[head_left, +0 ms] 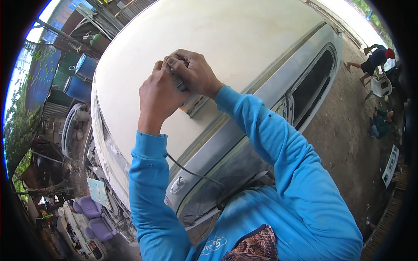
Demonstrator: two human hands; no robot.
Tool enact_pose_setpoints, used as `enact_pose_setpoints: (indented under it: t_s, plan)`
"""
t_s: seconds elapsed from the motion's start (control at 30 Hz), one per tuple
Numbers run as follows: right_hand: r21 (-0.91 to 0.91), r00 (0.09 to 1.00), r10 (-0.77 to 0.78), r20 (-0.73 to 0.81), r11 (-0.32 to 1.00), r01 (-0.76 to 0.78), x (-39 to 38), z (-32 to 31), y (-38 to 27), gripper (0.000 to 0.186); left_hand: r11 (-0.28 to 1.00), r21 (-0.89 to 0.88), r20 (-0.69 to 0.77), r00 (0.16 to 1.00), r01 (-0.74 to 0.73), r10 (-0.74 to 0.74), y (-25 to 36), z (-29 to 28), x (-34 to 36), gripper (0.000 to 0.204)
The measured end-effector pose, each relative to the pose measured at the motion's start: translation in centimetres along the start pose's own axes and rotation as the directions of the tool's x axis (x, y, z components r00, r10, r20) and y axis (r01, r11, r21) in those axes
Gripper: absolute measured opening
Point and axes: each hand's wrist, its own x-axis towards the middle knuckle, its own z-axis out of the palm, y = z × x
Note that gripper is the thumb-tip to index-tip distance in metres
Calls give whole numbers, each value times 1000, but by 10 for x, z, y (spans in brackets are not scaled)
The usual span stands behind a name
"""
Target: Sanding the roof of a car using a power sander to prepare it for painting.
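Both of my hands are together over a corded sander on the cream-white roof panel (226, 39) of a vehicle. My left hand (157, 96) is closed around the sander's near left side. From the right, my right hand (195, 71) wraps over its top, thumb toward the left hand. Most of the sander (194, 107) is hidden by the hands; a dark part shows between them, and a flat rectangular base edge shows below. A dark cord (191, 170) runs from under my left wrist across the roof's side edge toward my body.
The vehicle's grey side, with a window opening (311, 89), borders the roof. Blue drums (80, 88) stand at the left, purple seats (101, 228) at the lower left. Two people, a white plastic chair (379, 88) and a pale panel (390, 166) are on the dirt ground at right.
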Motion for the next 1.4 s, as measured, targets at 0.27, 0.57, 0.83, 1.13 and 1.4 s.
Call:
enact_pose_setpoints:
  t_s: [0.27,0.57,0.83,1.13,1.4]
  plan:
    - [63,997,-52,48,997,49,0,1,14,36,998,-10,-68,996,59,-59,-3,13,-11,67]
    - [13,990,-57,125,998,55,-13,18,1,35,997,-11,-86,993,76,-77,2,-2,-32,69]
    - [16,1000,-16,8,1000,16,3,-61,-10,38,998,-33,-48,997,-59,58,56,7,25,68]
    - [-451,887,-461,-9,794,408,41,-165,18,34,986,33,15,986,-165,165,118,45,108,69]
    - [-196,974,-115,-197,978,76,58,-180,23,46,981,-5,-1,981,-196,196,130,53,138,70]
